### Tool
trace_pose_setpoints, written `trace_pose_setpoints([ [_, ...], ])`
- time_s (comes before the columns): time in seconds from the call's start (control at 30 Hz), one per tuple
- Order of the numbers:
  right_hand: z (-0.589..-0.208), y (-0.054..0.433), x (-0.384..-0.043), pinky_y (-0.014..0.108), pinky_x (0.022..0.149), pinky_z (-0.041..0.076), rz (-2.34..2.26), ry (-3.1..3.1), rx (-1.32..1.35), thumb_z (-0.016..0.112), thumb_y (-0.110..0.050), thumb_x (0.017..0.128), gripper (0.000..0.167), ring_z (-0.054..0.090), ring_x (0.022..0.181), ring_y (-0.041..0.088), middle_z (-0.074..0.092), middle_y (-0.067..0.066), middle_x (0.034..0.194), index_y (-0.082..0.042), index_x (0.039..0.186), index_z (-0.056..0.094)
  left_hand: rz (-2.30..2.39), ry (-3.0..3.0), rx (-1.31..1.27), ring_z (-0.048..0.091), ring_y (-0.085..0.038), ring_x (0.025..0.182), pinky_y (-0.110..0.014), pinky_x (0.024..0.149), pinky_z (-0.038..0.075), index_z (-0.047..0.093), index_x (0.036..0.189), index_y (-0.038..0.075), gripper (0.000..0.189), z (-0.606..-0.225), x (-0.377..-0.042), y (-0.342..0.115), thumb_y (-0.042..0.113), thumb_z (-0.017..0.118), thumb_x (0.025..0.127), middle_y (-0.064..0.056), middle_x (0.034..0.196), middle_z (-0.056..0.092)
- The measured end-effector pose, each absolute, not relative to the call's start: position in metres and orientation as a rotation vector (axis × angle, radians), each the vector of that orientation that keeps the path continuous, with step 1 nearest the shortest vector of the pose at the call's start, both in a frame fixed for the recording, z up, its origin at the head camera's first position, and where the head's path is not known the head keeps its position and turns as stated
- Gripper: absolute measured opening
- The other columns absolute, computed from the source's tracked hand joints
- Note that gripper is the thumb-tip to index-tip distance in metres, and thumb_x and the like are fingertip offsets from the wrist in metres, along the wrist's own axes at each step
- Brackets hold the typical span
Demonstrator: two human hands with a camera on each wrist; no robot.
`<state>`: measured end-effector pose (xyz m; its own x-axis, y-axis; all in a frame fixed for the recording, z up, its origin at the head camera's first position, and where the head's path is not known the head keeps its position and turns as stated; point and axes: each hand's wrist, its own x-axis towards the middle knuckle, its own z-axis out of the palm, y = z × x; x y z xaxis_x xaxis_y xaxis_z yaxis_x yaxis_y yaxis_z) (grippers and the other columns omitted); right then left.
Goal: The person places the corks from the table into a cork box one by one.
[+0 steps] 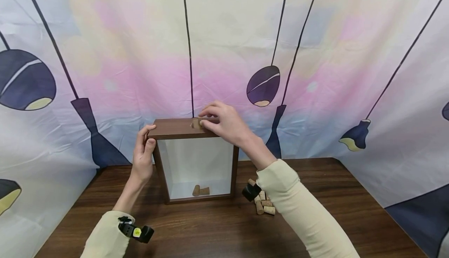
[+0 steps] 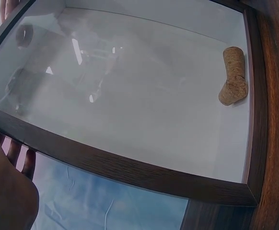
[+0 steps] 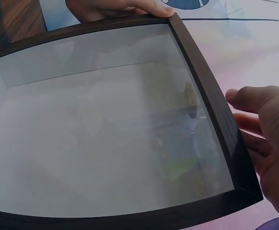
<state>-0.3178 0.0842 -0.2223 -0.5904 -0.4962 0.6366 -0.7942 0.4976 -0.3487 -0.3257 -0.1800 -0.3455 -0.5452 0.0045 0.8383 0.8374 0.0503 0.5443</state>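
A brown wooden display box [image 1: 186,134] with a clear front and white inside stands upright on the table. My left hand [image 1: 143,160] grips its upper left corner, thumb at the front edge and fingers reaching to the top. My right hand [image 1: 228,123] is over the top face, where thumb and fingers pinch a cork [image 1: 195,123] at the opening; the fingers partly hide it. Two corks [image 2: 234,72] lie together on the box floor, seen through the front. In the right wrist view, the frame hides what the right fingertips hold.
A small pile of wine corks [image 1: 269,210] lies on the dark wooden table [image 1: 196,230] to the right of the box, partly behind my right sleeve. A printed cloth [image 1: 224,47] with hanging lamp drawings rises behind the table.
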Motion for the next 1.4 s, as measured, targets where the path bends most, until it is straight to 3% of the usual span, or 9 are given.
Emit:
trace_pose_setpoints([
  [0.1, -0.223, 0.088, -0.316, 0.025, 0.091, 0.054, 0.905, -2.263, 1.056, 0.067, -0.008, 0.093, 0.017, 0.065, 0.107, 0.026, 0.064, 0.010, 0.114, -0.002, 0.107, 0.073, -1.571, -1.656, -0.864, 0.031, -0.009, 0.085, -0.026, 0.084, 0.022, 0.037, 0.141, -0.008, 0.040, -0.346, -0.327, -0.181, 0.014, 0.036, 0.108, 0.008, 0.093, 0.033],
  [0.23, -0.224, 0.099, -0.312, 0.027, 0.092, 0.054, 0.935, -2.231, 1.038, 0.066, -0.008, 0.093, 0.016, 0.063, 0.107, 0.023, 0.064, 0.008, 0.111, -0.004, 0.107, 0.073, -1.559, -1.656, -0.874, 0.027, -0.010, 0.078, -0.026, 0.080, 0.022, 0.037, 0.142, -0.007, 0.041, -0.347, -0.328, -0.182, 0.017, 0.036, 0.108, 0.008, 0.090, 0.031],
  [0.5, -0.234, 0.133, -0.304, 0.039, 0.090, 0.052, 0.886, -2.178, 0.947, 0.070, -0.016, 0.093, 0.017, 0.063, 0.096, 0.019, 0.067, 0.004, 0.107, -0.009, 0.107, 0.075, -1.575, -1.642, -0.876, 0.029, -0.010, 0.080, -0.026, 0.081, 0.022, 0.037, 0.142, -0.007, 0.042, -0.347, -0.328, -0.181, 0.018, 0.038, 0.108, 0.009, 0.096, 0.035],
  [0.7, -0.242, 0.158, -0.302, 0.036, 0.090, 0.050, 0.909, -2.126, 0.870, 0.073, -0.016, 0.091, 0.017, 0.063, 0.100, 0.018, 0.070, 0.001, 0.106, -0.009, 0.106, 0.076, -1.573, -1.626, -0.890, 0.029, -0.010, 0.078, -0.025, 0.079, 0.022, 0.038, 0.143, -0.005, 0.041, -0.347, -0.328, -0.181, 0.017, 0.038, 0.108, 0.008, 0.089, 0.032],
  [0.83, -0.249, 0.172, -0.300, 0.036, 0.090, 0.051, 0.936, -2.113, 0.828, 0.073, -0.014, 0.090, 0.017, 0.064, 0.098, 0.019, 0.070, 0.003, 0.106, -0.009, 0.106, 0.075, -1.587, -1.630, -0.869, 0.030, -0.010, 0.083, -0.025, 0.083, 0.022, 0.038, 0.142, -0.006, 0.043, -0.349, -0.329, -0.181, 0.019, 0.039, 0.108, 0.008, 0.110, 0.042],
  [0.97, -0.258, 0.185, -0.297, 0.038, 0.091, 0.051, 0.940, -2.171, 0.779, 0.072, -0.016, 0.092, 0.018, 0.064, 0.099, 0.021, 0.070, 0.003, 0.106, -0.011, 0.109, 0.075, -1.605, -1.633, -0.845, 0.031, -0.010, 0.086, -0.025, 0.084, 0.023, 0.038, 0.142, -0.006, 0.044, -0.349, -0.329, -0.181, 0.021, 0.040, 0.108, 0.006, 0.126, 0.041],
  [1.13, -0.274, 0.198, -0.297, 0.041, 0.088, 0.052, 0.910, -2.266, 0.733, 0.071, -0.020, 0.093, 0.019, 0.065, 0.099, 0.024, 0.070, 0.003, 0.107, -0.013, 0.111, 0.074, -1.593, -1.631, -0.851, 0.030, -0.009, 0.085, -0.025, 0.084, 0.022, 0.038, 0.142, -0.007, 0.042, -0.349, -0.329, -0.182, 0.018, 0.039, 0.108, 0.008, 0.120, 0.041],
  [1.4, -0.304, 0.213, -0.298, 0.033, 0.083, 0.052, 0.877, -2.338, 0.697, 0.072, -0.019, 0.092, 0.019, 0.066, 0.096, 0.018, 0.070, 0.001, 0.106, -0.014, 0.110, 0.075, -1.579, -1.637, -0.860, 0.030, -0.010, 0.083, -0.025, 0.083, 0.022, 0.038, 0.142, -0.006, 0.042, -0.350, -0.330, -0.182, 0.018, 0.038, 0.108, 0.009, 0.115, 0.041],
])
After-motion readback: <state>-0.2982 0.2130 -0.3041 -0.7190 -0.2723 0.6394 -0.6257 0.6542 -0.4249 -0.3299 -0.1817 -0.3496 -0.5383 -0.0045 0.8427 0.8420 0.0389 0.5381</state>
